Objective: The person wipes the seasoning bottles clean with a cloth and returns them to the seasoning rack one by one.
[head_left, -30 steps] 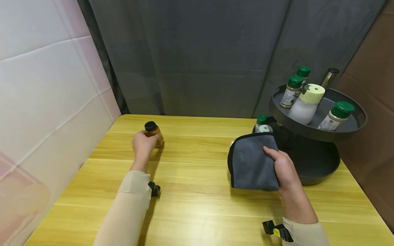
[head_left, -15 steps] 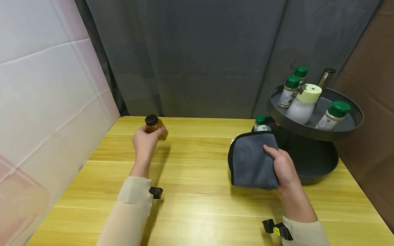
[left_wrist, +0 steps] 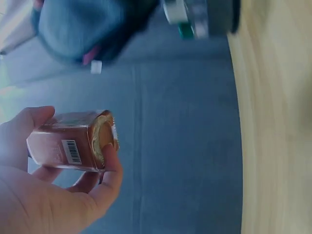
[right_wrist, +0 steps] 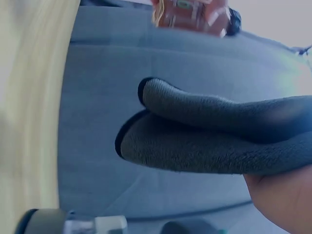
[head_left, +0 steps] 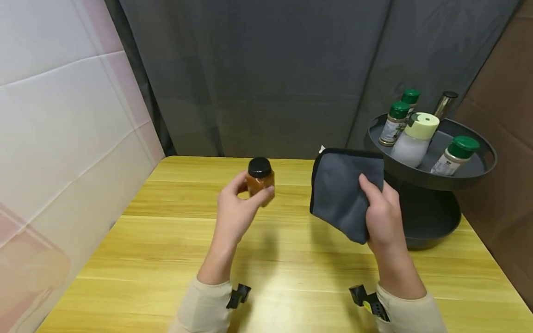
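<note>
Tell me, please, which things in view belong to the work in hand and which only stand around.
Part of the work, it seems:
black-capped jar, held in the left fingers
grey cloth, held in the right fingers

Apparently just standing by:
two-tier tray
on it, three green-capped bottles, yellow-capped bottle, dark-topped gold container

Plain beige sleeves, the left sleeve (head_left: 204, 305) and the right sleeve (head_left: 412, 314), stop at a person's wrists, leaving the left hand (head_left: 237, 210) and right hand (head_left: 384, 219) bare. Small, blocky black wrist cameras, a left camera (head_left: 238, 296) and a right camera (head_left: 376, 307), jut from the inner edge of each cuff, the right one bearing a yellow patch (head_left: 367, 305).
</note>
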`<state>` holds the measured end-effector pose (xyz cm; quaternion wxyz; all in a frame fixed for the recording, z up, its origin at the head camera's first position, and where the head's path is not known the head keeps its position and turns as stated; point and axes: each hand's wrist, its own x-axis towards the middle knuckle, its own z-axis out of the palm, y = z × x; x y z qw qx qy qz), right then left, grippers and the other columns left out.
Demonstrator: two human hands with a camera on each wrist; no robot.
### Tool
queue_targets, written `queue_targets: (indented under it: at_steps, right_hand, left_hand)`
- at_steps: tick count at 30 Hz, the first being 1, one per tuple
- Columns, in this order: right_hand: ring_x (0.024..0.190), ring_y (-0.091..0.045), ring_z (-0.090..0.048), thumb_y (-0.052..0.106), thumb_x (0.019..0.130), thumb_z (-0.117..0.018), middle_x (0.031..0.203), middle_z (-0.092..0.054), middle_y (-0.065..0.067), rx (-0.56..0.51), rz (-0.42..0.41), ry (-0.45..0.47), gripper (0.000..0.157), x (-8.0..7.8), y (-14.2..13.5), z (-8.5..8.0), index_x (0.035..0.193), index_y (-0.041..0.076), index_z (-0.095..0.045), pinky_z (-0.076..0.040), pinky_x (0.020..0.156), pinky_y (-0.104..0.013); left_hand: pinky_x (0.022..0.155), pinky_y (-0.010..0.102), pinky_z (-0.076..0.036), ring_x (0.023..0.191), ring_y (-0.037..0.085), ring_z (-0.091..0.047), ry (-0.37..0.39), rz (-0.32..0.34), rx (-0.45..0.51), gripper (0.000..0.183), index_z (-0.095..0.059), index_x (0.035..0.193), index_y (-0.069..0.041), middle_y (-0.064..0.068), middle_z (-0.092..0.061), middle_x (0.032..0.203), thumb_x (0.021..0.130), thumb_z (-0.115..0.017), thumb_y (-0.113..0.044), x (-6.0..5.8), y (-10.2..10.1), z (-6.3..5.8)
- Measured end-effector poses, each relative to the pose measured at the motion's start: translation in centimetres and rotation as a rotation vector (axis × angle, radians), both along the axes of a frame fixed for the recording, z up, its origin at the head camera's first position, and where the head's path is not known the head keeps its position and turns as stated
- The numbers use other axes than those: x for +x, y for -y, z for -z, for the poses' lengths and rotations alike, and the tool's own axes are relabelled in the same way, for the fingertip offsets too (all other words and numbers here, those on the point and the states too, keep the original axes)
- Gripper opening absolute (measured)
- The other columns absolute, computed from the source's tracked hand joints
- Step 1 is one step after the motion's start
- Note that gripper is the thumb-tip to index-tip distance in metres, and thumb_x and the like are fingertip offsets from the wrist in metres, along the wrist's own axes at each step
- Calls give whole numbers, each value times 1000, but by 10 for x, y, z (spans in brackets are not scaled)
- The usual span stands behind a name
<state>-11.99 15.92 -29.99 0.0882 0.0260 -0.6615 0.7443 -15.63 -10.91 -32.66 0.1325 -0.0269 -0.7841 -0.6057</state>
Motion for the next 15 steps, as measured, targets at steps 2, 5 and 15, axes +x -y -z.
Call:
queue_targets:
  at_steps: [2,5,15]
  right_hand:
    - [107,-12,-69,34,114,-46,126,-63,1,73,20,-36,39,4,7,-4,139,6,-58,-57,94,-23]
    - [97,-9,-69,28,113,-48,111,-67,-2,248,46,-103,33,10,17,-4,125,1,-64,-56,87,-20]
    - [143,-25,-60,8,104,-58,153,-62,-9,887,-179,-594,48,10,39,16,153,6,-55,-42,125,-40]
  left_hand:
    - [87,39,-58,116,20,-65,6,39,-7,32,-77,118,-27,1,-75,120,87,-86,-26,13,-15,2]
    - [83,37,-62,114,18,-69,25,97,-27,38,-77,121,-30,-2,-77,120,85,-88,-27,30,-35,10]
    - [83,41,-64,101,24,-79,-59,104,-204,35,-80,118,-12,9,-83,105,84,-87,-19,42,-63,38]
